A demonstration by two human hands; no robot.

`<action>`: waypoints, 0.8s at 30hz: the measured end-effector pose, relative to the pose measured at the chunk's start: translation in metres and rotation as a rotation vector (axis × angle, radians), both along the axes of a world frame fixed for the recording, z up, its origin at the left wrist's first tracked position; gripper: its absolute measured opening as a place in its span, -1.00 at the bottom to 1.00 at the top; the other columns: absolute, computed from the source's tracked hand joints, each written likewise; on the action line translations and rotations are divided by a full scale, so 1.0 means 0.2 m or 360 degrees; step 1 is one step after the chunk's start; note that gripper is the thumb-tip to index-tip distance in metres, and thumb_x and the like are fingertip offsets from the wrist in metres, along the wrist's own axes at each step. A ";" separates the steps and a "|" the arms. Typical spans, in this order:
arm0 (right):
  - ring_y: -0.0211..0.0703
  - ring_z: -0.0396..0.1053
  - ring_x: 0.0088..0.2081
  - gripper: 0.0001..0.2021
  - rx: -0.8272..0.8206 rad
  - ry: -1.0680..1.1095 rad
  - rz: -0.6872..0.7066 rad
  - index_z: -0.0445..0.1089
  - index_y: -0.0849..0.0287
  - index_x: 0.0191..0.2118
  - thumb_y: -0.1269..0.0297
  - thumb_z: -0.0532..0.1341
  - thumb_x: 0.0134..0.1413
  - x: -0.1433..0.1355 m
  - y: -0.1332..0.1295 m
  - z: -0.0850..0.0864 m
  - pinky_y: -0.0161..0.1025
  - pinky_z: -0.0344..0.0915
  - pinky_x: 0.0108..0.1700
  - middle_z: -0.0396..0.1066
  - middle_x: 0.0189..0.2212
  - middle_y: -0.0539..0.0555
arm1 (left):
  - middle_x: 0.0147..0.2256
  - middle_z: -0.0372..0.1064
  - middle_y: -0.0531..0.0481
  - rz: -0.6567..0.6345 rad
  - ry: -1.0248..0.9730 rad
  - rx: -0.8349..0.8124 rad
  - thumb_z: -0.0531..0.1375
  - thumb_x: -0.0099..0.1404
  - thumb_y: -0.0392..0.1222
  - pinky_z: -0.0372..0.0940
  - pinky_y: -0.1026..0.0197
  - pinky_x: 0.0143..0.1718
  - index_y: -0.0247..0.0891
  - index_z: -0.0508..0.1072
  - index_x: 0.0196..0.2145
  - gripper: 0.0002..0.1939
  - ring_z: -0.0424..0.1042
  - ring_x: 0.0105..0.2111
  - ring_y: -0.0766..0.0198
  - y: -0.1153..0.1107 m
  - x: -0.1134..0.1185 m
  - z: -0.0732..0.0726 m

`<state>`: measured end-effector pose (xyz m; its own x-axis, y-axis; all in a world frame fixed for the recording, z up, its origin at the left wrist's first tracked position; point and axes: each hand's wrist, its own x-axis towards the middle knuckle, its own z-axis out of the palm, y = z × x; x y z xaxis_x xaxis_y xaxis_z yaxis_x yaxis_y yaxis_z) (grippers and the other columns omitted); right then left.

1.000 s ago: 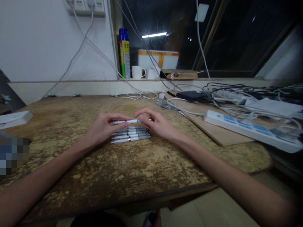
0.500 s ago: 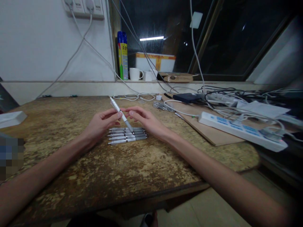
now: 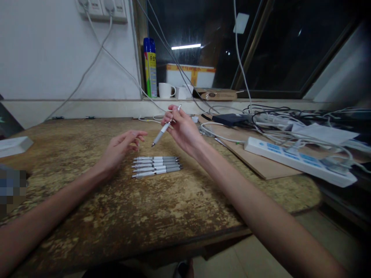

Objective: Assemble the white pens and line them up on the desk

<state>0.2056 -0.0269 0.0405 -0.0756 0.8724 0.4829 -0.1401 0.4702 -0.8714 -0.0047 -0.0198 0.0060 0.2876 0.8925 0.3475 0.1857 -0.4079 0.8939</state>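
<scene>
A white and grey pen is held above the table in my right hand, its fingers closed round the upper part. The pen tilts, with its tip pointing down and to the left. To the left of it, my left hand hovers with nothing in it, fingers loosely stretched toward the pen but apart from it. Below both hands, several similar pens lie side by side in a row on the worn wooden table, grey ends to the right.
On the right, a white power strip lies on a brown board beside tangled cables and a dark flat box. Along the sill stand a spray can and a white mug. A white object sits at the far left.
The pen has passed from my left hand into my right, which has lifted slightly; the pen's slant has reversed. My left hand has let go and drawn back left. The row of pens stays put.
</scene>
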 end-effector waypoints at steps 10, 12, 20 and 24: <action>-0.16 0.09 -0.51 -0.58 -0.0095 0.0119 -0.0017 0.35 0.07 -0.18 -0.20 0.05 0.30 0.10 -0.03 -0.02 -0.21 0.15 -0.42 0.02 -0.61 -0.07 | -0.21 0.49 -0.11 -0.0019 0.0144 0.0082 0.15 0.41 0.16 0.33 0.20 -0.23 -0.22 0.63 -0.08 -0.56 0.41 -0.27 0.20 0.02 -0.02 -0.03; -0.15 0.07 -0.51 -0.58 -0.0081 0.0149 -0.0029 0.35 0.06 -0.18 -0.19 0.02 0.31 0.10 -0.03 -0.02 -0.20 0.15 -0.41 0.00 -0.61 -0.07 | -0.21 0.49 -0.12 -0.0030 0.0140 0.0091 0.15 0.42 0.16 0.33 0.20 -0.24 -0.22 0.63 -0.09 -0.57 0.40 -0.27 0.20 0.02 -0.02 -0.03; -0.14 0.11 -0.50 -0.61 -0.0041 0.0172 -0.0041 0.36 0.05 -0.08 -0.16 0.07 0.29 0.16 -0.01 -0.03 -0.19 0.13 -0.40 0.05 -0.61 -0.06 | -0.22 0.49 -0.10 -0.0028 0.0157 0.0103 0.15 0.42 0.15 0.32 0.21 -0.25 -0.22 0.62 -0.10 -0.58 0.40 -0.27 0.20 0.04 -0.04 -0.04; -0.18 0.05 -0.53 -0.67 -0.0139 0.0579 0.0009 0.33 0.06 -0.21 -0.08 0.04 0.31 0.17 0.00 -0.04 -0.21 0.13 -0.41 -0.01 -0.63 -0.09 | -0.24 0.50 -0.08 -0.0037 0.0127 0.0096 0.17 0.40 0.12 0.30 0.21 -0.27 -0.21 0.63 -0.11 -0.61 0.39 -0.32 0.24 0.05 -0.04 -0.04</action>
<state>0.2398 -0.0261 0.0320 0.0821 0.9116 0.4028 -0.4505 0.3944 -0.8009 -0.0122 -0.0106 -0.0017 0.3368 0.8634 0.3756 0.2451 -0.4656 0.8504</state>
